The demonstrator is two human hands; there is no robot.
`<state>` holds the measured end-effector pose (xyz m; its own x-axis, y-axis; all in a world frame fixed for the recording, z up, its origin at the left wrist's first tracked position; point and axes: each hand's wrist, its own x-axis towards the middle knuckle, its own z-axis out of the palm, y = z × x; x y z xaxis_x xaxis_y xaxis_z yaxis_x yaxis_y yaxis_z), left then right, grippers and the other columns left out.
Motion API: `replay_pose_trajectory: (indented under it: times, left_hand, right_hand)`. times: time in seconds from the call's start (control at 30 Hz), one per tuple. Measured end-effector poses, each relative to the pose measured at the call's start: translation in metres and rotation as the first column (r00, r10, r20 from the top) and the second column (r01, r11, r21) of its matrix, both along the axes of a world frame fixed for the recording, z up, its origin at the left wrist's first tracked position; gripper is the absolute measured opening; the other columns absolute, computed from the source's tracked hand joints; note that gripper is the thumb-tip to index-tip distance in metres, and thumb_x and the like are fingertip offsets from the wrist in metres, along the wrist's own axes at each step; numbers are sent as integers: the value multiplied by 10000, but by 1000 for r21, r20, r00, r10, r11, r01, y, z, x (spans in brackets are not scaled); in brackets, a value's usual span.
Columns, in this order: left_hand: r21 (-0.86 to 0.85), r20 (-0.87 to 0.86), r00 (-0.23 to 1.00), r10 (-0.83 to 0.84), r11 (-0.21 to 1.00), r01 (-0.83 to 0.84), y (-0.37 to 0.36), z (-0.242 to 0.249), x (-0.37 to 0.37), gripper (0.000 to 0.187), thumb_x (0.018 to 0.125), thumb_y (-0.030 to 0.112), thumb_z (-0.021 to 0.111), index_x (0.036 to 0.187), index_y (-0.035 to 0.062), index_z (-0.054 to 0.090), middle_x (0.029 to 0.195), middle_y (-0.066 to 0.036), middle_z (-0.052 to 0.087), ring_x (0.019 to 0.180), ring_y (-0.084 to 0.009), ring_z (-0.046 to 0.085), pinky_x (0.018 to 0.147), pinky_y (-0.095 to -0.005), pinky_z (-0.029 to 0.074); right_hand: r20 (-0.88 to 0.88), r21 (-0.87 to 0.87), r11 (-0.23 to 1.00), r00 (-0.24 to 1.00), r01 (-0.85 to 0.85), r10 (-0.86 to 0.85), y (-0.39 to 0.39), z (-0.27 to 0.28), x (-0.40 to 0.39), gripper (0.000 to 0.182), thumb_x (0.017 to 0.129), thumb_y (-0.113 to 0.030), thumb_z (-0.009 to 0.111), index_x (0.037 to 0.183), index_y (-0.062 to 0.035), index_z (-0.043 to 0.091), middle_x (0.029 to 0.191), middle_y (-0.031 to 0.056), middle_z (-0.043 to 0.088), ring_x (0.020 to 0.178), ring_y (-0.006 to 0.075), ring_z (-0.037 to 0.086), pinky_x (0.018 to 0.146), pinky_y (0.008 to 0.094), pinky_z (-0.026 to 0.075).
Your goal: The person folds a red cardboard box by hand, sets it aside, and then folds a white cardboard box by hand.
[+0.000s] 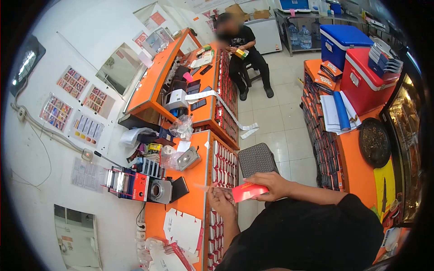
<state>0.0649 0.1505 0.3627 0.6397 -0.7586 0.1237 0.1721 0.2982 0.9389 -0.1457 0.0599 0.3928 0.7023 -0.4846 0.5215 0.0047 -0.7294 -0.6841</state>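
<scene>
My right hand point(271, 184) grips a flat, glossy red packet or folded card point(248, 191), thumb and fingers closed around its right end. Beside it, my left hand point(221, 203) is closed in a pinch at a thin, see-through strip point(201, 186), which sticks out past the fingertips to the left. Whether that strip joins the red piece is too small to tell. Both hands are above the floor, just right of the orange counter point(204, 174) and its front lined with red and white boxes point(224, 163).
A dark stool point(257, 160) stands beyond my hands. On the counter are a red sealing machine point(141, 186), a metal container point(189, 158) and flat white cartons point(183, 230). Another person point(242, 43) sits at the far end. Right are a red cooler point(370, 79) and a blue cooler point(343, 40).
</scene>
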Motion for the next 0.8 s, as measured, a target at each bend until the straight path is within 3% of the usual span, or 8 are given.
replay_pose_trajectory:
  times: [0.07,0.17,0.27,0.33,0.43,0.47,0.53,0.8]
  left_hand:
    - [-40,56,993,101,994,-99,-3,-8,17,317,1027,99,513,1322,-11,551,746,-53,602,586,-88,535,559,-213,446]
    - [-50,460,873,164,986,-159,3,6,23,245,960,-29,527,1134,-13,699,743,-65,607,597,-114,566,552,-244,464]
    - [26,616,784,79,992,-120,8,-7,33,284,937,-45,550,1174,6,698,741,-79,610,617,-126,587,569,-261,474]
    - [113,473,881,21,990,-85,22,-39,49,306,929,-48,558,1190,29,700,751,-89,616,636,-126,599,586,-266,477]
    - [127,731,682,29,976,-178,41,-31,67,284,959,-5,556,1190,57,708,761,-60,629,644,-111,558,585,-248,458]
    - [432,277,961,-13,895,-112,51,-27,72,261,975,24,565,1194,49,704,778,-45,621,645,-99,535,585,-233,447]
    - [177,390,921,-13,982,-62,66,-9,87,243,982,37,573,1187,36,704,816,-43,615,645,-92,535,595,-227,447]
    - [240,502,856,125,930,-277,74,5,85,208,988,30,572,1140,11,713,856,-47,625,696,-99,544,649,-232,455]
  right_hand:
    - [-42,-71,997,999,19,-22,-8,3,16,673,825,-355,738,1404,-100,510,1140,125,637,960,328,665,791,403,555]
    - [-104,-110,992,992,63,-74,-19,8,46,638,828,-329,727,1378,-87,513,1186,133,618,986,339,660,790,418,564]
    - [-143,-146,985,984,87,-108,-15,14,79,618,830,-319,722,1367,-93,517,1200,135,613,993,340,659,793,413,564]
    - [-181,-136,989,980,53,-78,-8,18,96,614,829,-313,720,1361,-89,513,1198,138,614,993,346,657,794,416,564]
    - [-201,-68,997,978,35,-48,-8,18,117,653,820,-329,742,1371,-80,498,1207,147,610,1022,351,648,831,421,554]
    - [-152,17,999,988,39,-36,-10,19,122,673,813,-339,755,1376,-81,493,1221,148,607,1044,353,643,857,423,546]
    - [-104,104,994,994,32,-21,-9,19,132,693,806,-349,768,1382,-82,489,1234,149,605,1066,355,638,882,425,538]
    - [-155,97,984,974,-153,166,4,36,161,659,820,-351,761,1363,-80,505,1291,139,582,1136,331,620,927,415,530]
